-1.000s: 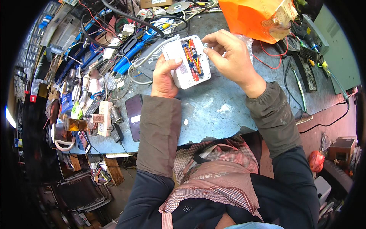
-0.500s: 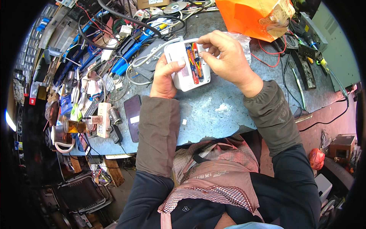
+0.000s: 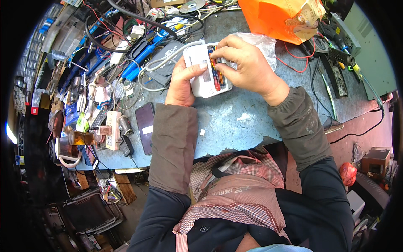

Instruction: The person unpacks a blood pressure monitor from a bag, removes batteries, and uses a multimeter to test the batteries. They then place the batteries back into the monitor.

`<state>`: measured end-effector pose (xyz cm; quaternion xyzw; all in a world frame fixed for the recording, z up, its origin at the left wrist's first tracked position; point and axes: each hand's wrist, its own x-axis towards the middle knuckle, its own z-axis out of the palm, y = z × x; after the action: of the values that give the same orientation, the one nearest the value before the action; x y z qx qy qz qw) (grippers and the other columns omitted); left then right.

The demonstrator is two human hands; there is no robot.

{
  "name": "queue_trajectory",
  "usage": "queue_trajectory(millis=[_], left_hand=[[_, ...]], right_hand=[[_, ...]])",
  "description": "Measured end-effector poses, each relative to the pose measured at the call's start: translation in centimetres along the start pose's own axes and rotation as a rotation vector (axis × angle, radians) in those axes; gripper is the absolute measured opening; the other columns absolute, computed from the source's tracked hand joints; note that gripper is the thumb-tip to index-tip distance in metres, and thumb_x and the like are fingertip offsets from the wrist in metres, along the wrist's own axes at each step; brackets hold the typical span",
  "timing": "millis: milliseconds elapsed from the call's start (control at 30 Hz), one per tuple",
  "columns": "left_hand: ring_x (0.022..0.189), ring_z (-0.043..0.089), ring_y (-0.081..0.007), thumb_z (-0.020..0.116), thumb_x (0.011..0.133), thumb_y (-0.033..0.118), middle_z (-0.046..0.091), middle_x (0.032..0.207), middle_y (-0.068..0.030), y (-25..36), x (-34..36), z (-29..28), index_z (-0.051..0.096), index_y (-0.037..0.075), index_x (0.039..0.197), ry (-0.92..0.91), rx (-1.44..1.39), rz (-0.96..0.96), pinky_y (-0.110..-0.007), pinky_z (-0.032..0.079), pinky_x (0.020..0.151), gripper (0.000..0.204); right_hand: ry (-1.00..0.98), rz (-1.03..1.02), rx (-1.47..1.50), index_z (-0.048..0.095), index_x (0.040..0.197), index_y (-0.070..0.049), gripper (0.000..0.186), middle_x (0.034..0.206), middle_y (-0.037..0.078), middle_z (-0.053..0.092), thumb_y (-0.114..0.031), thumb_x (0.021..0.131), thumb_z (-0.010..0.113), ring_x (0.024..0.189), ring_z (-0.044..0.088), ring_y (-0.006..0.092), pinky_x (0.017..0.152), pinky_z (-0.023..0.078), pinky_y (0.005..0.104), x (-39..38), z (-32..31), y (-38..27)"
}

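My left hand (image 3: 180, 84) holds a white plastic device (image 3: 197, 56) from its left side, thumb lying across its face. Batteries (image 3: 217, 82) in red, dark and yellow wrappers sit in an open compartment on its right half. Over that compartment my right hand (image 3: 247, 69) has curled fingers, with index finger and thumb at the batteries; whatever they grip is hidden. A grey hose (image 3: 151, 66) leads away from the device's top.
The blue worktop (image 3: 226, 130) carries a phone (image 3: 144, 126), a power strip (image 3: 112, 130), a glass of amber liquid (image 3: 79, 138), piled tools (image 3: 138, 63) at left, an orange bag (image 3: 277, 17), a plastic bag (image 3: 264, 46) and black equipment (image 3: 336, 75) at right.
My right hand has moved left and further over the battery compartment, its fingers curling lower onto the batteries and covering more of them. My left hand still holds the device.
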<state>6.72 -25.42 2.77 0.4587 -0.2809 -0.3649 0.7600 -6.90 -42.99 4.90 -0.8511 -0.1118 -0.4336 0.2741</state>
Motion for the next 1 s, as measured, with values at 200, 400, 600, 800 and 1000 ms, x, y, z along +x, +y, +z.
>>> queue_trajectory(millis=[200, 400, 600, 800, 1000], left_hand=[[0.108, 0.077, -0.0241, 0.083, 0.085, 0.013, 0.077, 0.122, -0.0104, -0.4, 0.2, 0.0, 0.066, 0.001, 0.140, 0.080, -0.022, -0.067, -0.040, 0.062, 0.099, 0.059], [0.108, 0.077, -0.0261, 0.081, 0.085, 0.013, 0.077, 0.122, -0.0124, -0.6, 0.4, 0.0, 0.067, 0.000, 0.139, 0.131, -0.035, -0.114, -0.042, 0.062, 0.099, 0.057], [0.114, 0.077, -0.0288, 0.073, 0.090, 0.014, 0.076, 0.127, -0.0132, -0.7, 0.4, -0.5, 0.064, 0.001, 0.143, 0.142, 0.019, -0.149, -0.046, 0.062, 0.104, 0.056], [0.115, 0.077, -0.0292, 0.072, 0.090, 0.015, 0.076, 0.127, -0.0133, -0.8, 0.6, -0.5, 0.064, 0.001, 0.143, 0.152, 0.032, -0.141, -0.046, 0.062, 0.104, 0.056], [0.114, 0.078, -0.0299, 0.074, 0.093, 0.017, 0.078, 0.127, -0.0154, -0.9, 0.8, -1.0, 0.065, -0.001, 0.142, 0.139, -0.034, -0.159, -0.047, 0.062, 0.104, 0.053]], right_hand=[[-0.057, -0.077, -0.054, 0.080, 0.104, -0.002, 0.018, 0.112, 0.013, 0.076, -0.007, 0.086, 0.084, 0.098, 0.076, 0.0353, 0.084, 0.063, 0.0424, -0.3, 0.3, 1.0], [-0.082, -0.142, -0.104, 0.080, 0.104, -0.003, 0.018, 0.115, 0.014, 0.078, -0.009, 0.087, 0.083, 0.100, 0.077, 0.0362, 0.086, 0.064, 0.0429, -0.6, 0.7, 1.9], [-0.074, -0.161, -0.156, 0.079, 0.105, -0.004, 0.019, 0.117, 0.016, 0.079, -0.011, 0.087, 0.082, 0.099, 0.078, 0.0366, 0.086, 0.065, 0.0442, -1.2, 1.9, 2.2], [-0.063, -0.199, -0.173, 0.078, 0.105, -0.004, 0.021, 0.120, 0.016, 0.079, -0.012, 0.087, 0.083, 0.099, 0.078, 0.0368, 0.085, 0.065, 0.0453, -1.1, 2.1, 2.5], [-0.084, -0.121, -0.077, 0.079, 0.100, -0.003, 0.016, 0.114, 0.014, 0.080, -0.012, 0.086, 0.083, 0.098, 0.078, 0.0367, 0.084, 0.064, 0.0449, -1.2, 2.0, 2.5]])
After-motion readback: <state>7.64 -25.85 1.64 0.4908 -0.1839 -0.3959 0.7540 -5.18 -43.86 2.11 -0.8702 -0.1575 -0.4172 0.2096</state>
